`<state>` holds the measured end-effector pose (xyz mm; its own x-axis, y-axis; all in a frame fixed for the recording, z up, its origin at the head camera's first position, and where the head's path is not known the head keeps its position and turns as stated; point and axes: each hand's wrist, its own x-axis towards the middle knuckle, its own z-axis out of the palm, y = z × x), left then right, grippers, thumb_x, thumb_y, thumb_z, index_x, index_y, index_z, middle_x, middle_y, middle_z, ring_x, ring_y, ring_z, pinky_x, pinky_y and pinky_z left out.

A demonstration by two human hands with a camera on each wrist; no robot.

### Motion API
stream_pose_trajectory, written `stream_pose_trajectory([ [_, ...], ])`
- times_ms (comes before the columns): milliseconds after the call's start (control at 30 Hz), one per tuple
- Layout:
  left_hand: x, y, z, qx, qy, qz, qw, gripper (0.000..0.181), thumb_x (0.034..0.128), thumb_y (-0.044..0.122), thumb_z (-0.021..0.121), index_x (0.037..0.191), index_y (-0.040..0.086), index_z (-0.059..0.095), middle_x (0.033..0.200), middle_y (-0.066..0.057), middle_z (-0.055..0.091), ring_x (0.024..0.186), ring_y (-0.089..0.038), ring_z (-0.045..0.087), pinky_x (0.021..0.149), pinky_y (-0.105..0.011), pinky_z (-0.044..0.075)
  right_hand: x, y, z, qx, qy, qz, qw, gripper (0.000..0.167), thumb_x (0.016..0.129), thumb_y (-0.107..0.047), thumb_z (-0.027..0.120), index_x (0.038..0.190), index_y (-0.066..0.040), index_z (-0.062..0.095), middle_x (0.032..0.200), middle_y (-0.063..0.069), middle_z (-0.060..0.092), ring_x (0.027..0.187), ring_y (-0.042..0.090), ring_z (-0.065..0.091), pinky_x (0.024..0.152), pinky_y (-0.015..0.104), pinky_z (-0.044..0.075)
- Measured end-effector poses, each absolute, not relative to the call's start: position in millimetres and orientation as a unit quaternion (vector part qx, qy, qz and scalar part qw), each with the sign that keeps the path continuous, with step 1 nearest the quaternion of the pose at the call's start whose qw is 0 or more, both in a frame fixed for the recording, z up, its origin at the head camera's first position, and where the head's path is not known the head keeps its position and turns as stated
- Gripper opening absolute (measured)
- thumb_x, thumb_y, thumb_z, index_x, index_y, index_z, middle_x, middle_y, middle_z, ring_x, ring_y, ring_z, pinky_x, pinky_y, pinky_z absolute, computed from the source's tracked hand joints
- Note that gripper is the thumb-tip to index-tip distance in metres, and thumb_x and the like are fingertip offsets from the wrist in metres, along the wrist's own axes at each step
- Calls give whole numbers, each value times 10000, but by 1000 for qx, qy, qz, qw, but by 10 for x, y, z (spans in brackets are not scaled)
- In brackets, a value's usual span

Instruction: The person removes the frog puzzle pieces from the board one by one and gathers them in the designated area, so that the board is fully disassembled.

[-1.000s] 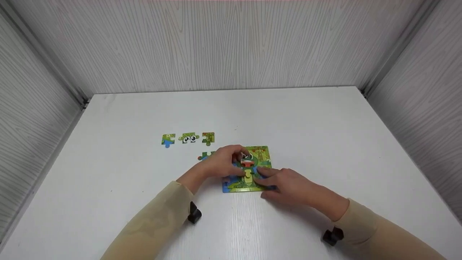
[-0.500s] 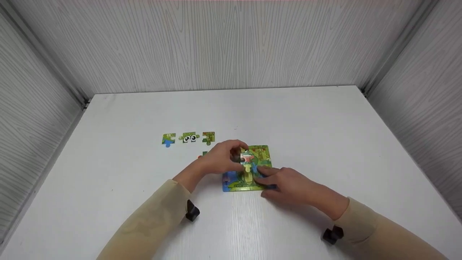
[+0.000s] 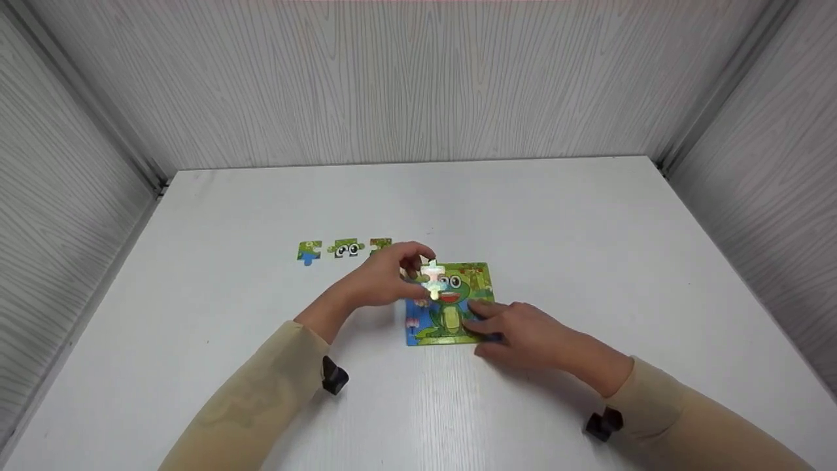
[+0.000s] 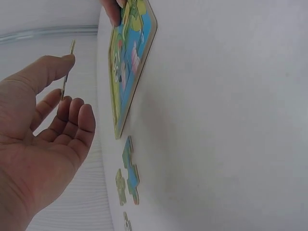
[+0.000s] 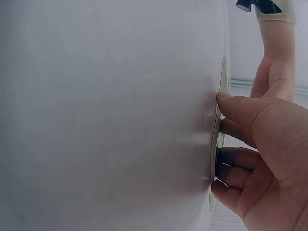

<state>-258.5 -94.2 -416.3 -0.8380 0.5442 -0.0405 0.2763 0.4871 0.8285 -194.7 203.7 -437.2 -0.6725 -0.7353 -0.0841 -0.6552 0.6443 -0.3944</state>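
Observation:
In the head view, my left hand pinches a jigsaw piece between thumb and fingers, raised and tilted above the puzzle board's upper left part. Glare hides most of its print; the left wrist view shows the piece edge-on. Below lies the puzzle board, with a green frog on blue and green. My right hand rests at the board's right side, fingers over its surface. The right wrist view shows the thumb touching the edge of the board.
Left of the board lie loose pieces: a green-and-blue piece, a piece with two eyes, and a red-and-green piece partly behind my left hand. The left wrist view shows a blue piece near the board. Walls enclose the white table.
My left hand has lifted the pinched piece off the board and moved it up and left, exposing the frog's face on the board. The right hand has stayed in place.

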Motion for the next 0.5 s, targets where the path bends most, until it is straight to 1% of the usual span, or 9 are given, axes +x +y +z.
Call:
stream_pose_trajectory([
  [133, -2596, -1063, -4142, 235, 850, 447, 146, 595, 892, 139, 853, 1430, 67, 610, 1141, -125, 615, 1084, -309, 596, 944, -388, 540, -1951, 2040, -4383, -386, 900, -166, 116, 495, 1019, -345, 731, 1459, -133, 651, 1598, 162, 482, 1373, 376, 571, 1038, 558, 509],
  [267, -2593, -1196, -4116, 226, 851, 452, 143, 591, 899, 132, 846, 1433, 59, 604, 1157, -163, 605, 1071, -299, 591, 955, -395, 539, -1950, 2046, -4394, -391, 899, -167, 108, 480, 1014, -307, 740, 1448, -118, 662, 1584, 183, 496, 1382, 386, 562, 1040, 563, 505],
  [400, -2587, -1349, -4117, 214, 856, 450, 137, 602, 901, 143, 846, 1443, 66, 595, 1175, -157, 606, 1061, -265, 585, 948, -386, 541, -1948, 2042, -4400, -391, 899, -167, 108, 483, 1012, -311, 743, 1449, -121, 662, 1584, 185, 496, 1385, 387, 559, 1046, 560, 503],
  [500, -2576, -1465, -4112, 207, 858, 450, 132, 612, 901, 127, 843, 1457, 75, 591, 1212, -154, 614, 1072, -264, 592, 949, -398, 544, -1947, 2042, -4407, -391, 899, -166, 108, 492, 1011, -320, 747, 1454, -128, 657, 1585, 181, 496, 1383, 388, 562, 1045, 557, 505],
])
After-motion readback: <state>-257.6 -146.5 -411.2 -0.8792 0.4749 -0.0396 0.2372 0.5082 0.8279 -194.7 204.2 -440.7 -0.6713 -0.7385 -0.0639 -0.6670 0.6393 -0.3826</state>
